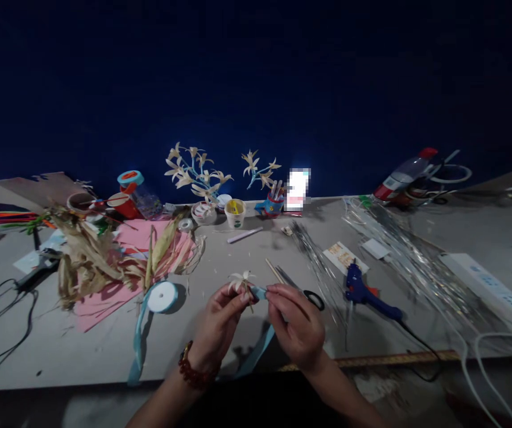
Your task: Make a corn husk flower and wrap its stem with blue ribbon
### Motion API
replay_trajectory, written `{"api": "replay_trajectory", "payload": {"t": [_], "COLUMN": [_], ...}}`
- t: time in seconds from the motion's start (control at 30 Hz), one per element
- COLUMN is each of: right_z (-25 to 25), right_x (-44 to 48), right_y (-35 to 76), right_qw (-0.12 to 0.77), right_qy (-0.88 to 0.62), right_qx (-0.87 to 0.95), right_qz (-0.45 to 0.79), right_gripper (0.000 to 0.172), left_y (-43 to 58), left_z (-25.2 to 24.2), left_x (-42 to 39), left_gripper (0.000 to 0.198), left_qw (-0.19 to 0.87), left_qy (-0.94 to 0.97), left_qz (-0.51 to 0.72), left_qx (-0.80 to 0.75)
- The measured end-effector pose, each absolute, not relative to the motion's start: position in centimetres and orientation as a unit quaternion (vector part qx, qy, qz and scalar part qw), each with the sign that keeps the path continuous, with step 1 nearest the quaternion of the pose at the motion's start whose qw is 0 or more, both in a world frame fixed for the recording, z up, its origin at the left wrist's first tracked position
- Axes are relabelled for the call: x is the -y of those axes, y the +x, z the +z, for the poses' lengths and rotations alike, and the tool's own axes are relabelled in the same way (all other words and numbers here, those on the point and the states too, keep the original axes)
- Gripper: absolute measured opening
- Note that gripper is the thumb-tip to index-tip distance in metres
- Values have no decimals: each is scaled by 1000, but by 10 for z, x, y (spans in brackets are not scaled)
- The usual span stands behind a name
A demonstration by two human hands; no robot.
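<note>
My left hand pinches the base of a pale handmade flower, whose petals spread above the fingers. Between the two hands a short stretch of light blue ribbon runs from the flower to my right hand. That hand is closed on the ribbon with thumb and fingertips, and a loose length hangs below toward the table edge. Just beyond the right hand lie black-handled scissors, partly hidden by it. A roll of light blue ribbon lies left of my hands, its tail running over the front edge.
Dried husks lie on pink paper at left. Finished flower sprays stand at the back. A blue glue gun, wire bundles, a tilted bottle and a white power strip are at right, with cables over the edge.
</note>
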State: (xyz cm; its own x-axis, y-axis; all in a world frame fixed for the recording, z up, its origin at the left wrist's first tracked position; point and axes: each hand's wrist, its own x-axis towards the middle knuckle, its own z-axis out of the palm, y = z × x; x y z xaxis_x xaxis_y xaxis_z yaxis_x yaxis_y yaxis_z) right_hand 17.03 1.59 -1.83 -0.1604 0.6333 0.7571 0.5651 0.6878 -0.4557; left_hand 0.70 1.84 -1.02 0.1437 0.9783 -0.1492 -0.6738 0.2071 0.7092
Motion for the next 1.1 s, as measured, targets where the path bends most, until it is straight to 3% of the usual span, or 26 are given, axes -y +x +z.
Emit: {"api": "replay_trajectory", "payload": {"t": [0.27,0.4,0.57,0.67,0.9,1.1], "right_z": [-18,-15,-8,-8,-6,8], "right_x": [-11,-6,-3,-7,-14,-13], "right_y": [174,170,164,162,164,169], "right_qw": [503,531,557,557,504,510], "right_qy": [-380,-394,-391,-399,-393,-371], "right_qx": [774,727,590,500,362,374], "right_qz": [56,184,435,530,678,680], "right_gripper": [31,31,13,10,29,31], "left_y": [9,10,11,11,9,7], "left_z": [-8,-7,-9,-12,-14,-10], "left_x": [-19,-19,-19,-19,-19,-18], "left_gripper": [12,17,16,15,13,12], "left_qw": [696,706,717,722,729,749], "left_qy": [263,247,247,253,262,249], "left_qz": [583,576,568,565,557,542], "left_qx": [-327,-331,-319,-307,-299,-288]}}
